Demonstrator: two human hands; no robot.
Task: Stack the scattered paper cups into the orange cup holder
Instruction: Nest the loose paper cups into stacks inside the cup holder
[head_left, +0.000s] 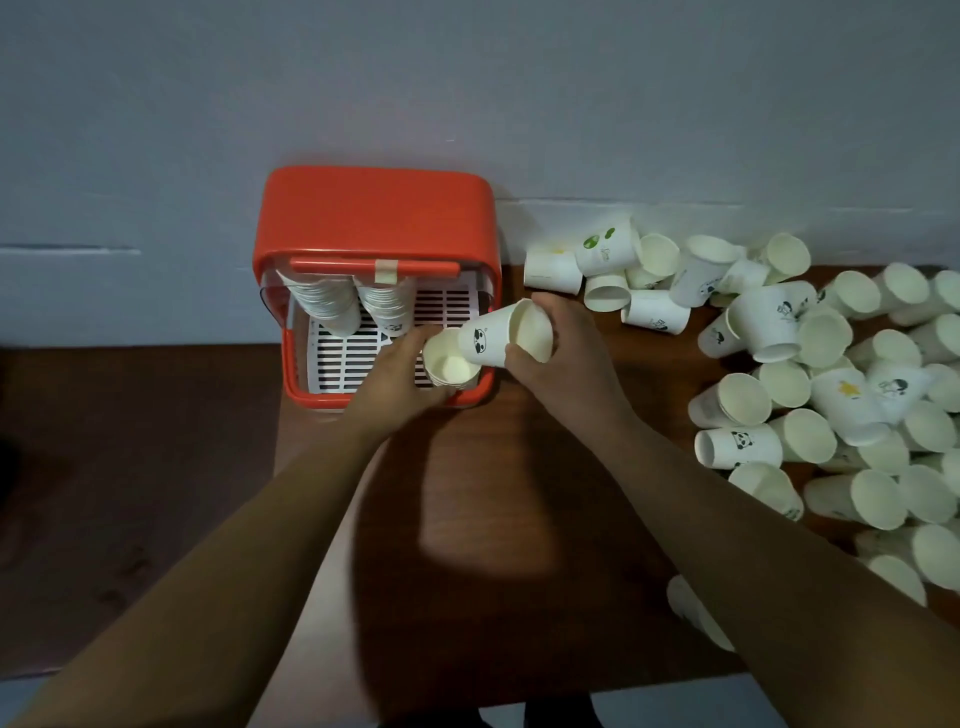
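The orange cup holder (374, 218) stands at the table's far left against the wall, with a white slotted tray (337, 358) inside. Two stacks of paper cups (327, 306) lean in its back part. My left hand (395, 379) grips a short stack of cups (451, 365) at the holder's front right corner, mouths up. My right hand (561, 358) holds a single panda-print cup (504, 335) tilted on its side, its base pointing at the stack's mouth. The two are touching or nearly so.
Several loose white paper cups (831, 395) lie in a heap over the right side of the brown wooden table (493, 493), some along the wall (613, 270). One cup (696, 613) lies under my right forearm. A grey wall (467, 93) rises behind.
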